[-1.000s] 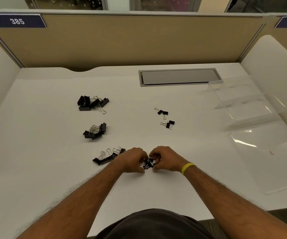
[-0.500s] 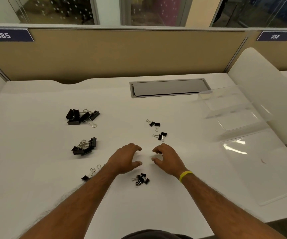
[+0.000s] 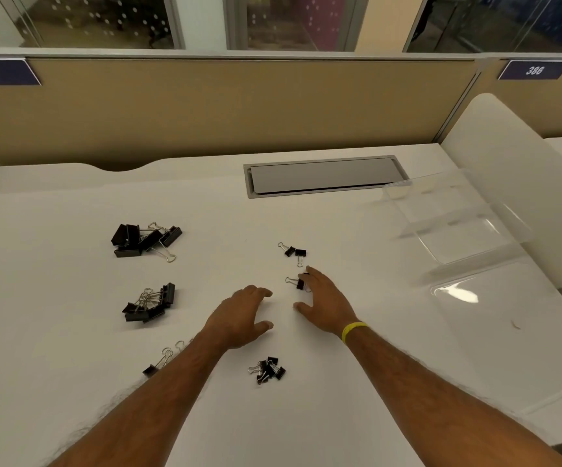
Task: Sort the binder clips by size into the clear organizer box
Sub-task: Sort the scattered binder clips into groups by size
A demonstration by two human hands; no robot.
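On the white desk [image 3: 53,298], left fingers [image 3: 260,292] and right fingers [image 3: 314,275] slack beside black clips [image 3: 300,284]

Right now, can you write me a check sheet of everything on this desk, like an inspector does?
Surface: white desk, with a closed grey hatch at the back.
Job's things: black binder clips in loose groups: large pile, medium pile, row of clips beside the left forearm, small pile, two small clips, further small clips at the right fingertips. On the right, the clear organizer box is open, no clips seen inside.
Clutter: nothing seen.
Hands: left hand open, holding nothing; right hand open, with a yellow wristband.
Cables: nothing seen.
Surroundings: tan partition, sign 386, windows behind.
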